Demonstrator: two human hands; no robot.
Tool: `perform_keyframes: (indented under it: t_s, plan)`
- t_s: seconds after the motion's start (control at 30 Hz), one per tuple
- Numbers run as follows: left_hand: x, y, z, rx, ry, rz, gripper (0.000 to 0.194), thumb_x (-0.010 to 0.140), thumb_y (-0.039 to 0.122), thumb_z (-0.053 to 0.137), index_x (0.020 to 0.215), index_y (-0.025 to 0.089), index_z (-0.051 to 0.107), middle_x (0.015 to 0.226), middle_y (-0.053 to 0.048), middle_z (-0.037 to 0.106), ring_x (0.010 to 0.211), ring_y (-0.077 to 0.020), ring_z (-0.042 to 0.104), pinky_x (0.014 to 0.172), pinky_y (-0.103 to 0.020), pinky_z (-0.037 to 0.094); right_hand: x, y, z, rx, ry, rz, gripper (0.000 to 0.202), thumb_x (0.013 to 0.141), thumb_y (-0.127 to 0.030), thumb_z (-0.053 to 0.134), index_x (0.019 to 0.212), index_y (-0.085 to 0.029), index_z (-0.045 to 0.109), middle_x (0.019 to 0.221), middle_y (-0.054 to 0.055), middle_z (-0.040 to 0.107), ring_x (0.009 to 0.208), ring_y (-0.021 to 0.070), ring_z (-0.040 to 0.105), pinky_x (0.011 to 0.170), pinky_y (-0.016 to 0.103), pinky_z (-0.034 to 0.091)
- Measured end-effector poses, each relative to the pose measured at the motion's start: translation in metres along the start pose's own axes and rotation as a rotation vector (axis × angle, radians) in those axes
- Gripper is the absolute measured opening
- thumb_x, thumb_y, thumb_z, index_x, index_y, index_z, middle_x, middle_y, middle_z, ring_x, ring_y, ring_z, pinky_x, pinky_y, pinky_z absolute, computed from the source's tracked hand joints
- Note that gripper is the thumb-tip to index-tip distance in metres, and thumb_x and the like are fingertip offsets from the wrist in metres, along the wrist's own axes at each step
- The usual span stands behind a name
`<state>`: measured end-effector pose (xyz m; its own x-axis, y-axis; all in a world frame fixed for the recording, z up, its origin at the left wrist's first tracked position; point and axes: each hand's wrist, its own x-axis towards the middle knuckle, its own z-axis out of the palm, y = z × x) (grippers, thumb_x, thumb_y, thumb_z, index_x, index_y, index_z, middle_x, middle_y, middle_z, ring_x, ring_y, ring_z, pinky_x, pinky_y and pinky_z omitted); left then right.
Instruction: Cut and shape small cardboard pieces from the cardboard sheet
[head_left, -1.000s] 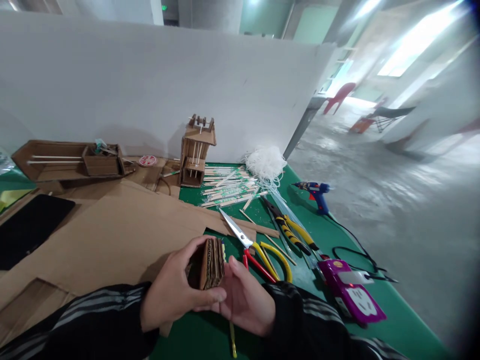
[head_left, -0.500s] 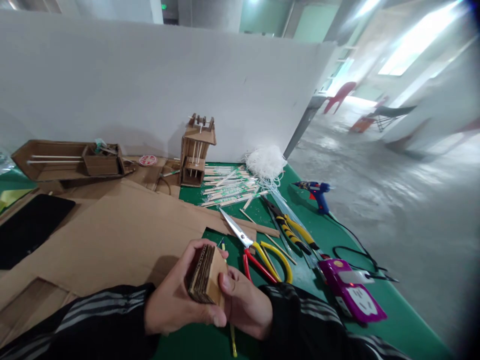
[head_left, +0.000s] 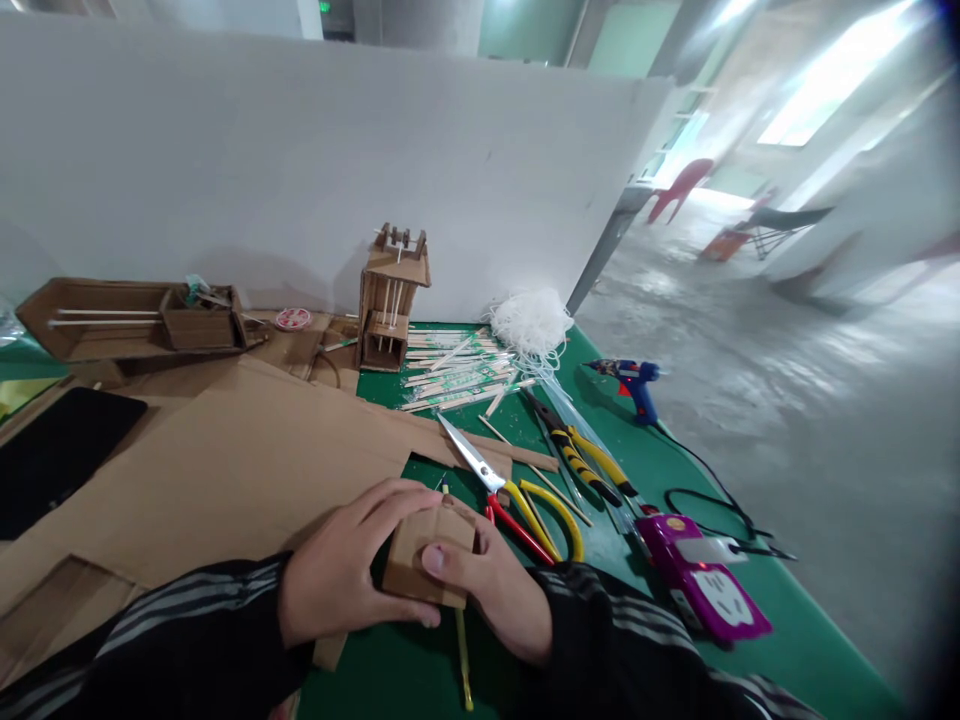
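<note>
Between both hands I hold a stack of cardboard pieces [head_left: 412, 555], its broad face turned up toward me. My left hand [head_left: 345, 570] wraps the left side, with the thumb along the near edge and fingers over the far edge. My right hand [head_left: 499, 590] grips the right side, its thumb pressed flat on the top face. Beneath the hands a thin yellow-handled screwdriver [head_left: 464, 660] lies on the green table, partly covered. Just beyond my right hand rest scissors [head_left: 491, 480] with red and yellow handles, blades apart.
Large cardboard sheets [head_left: 247, 460] and a black phone-like slab [head_left: 64, 450] lie left. Behind are a cardboard boat shape [head_left: 112, 340], a cardboard tower [head_left: 386, 300], wrapped sticks [head_left: 457, 370] and white string [head_left: 531, 325]. Pliers [head_left: 577, 450], a glue gun [head_left: 634, 385] and a purple power strip [head_left: 705, 580] lie right.
The cardboard stack has been turned: its layered edge faced me before, and now its flat face does. My left fingers have shifted over its far edge.
</note>
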<state>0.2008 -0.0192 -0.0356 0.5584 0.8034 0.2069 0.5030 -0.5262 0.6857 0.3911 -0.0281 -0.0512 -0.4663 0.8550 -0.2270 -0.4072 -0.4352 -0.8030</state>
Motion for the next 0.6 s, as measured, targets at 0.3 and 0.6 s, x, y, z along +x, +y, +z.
perform_keyframes:
  t_s: [0.3,0.6]
  plan:
    - [-0.008,0.006,0.014,0.225,0.059,0.112,0.091,0.066,0.069,0.071,0.14,0.027,0.037,0.13,-0.011,0.057,0.117,-0.0281,0.059,0.093,-0.038,0.053,-0.002,0.0,0.002,-0.038,-0.118,0.022,0.045,0.069,-0.035,0.085,0.103,-0.015,0.063,0.089,0.001,0.065,0.082,0.0155,0.06,0.078,0.029,0.046]
    - [-0.003,0.012,0.019,0.471,0.106,0.202,0.078,0.075,0.05,0.071,0.139,0.013,0.043,0.132,-0.016,0.06,0.125,-0.0336,0.054,0.112,-0.051,0.038,0.0,0.005,0.01,-0.303,0.124,-0.097,0.035,0.071,-0.026,0.079,0.093,-0.018,0.053,0.077,-0.005,0.053,0.067,0.0111,0.047,0.061,0.024,0.042]
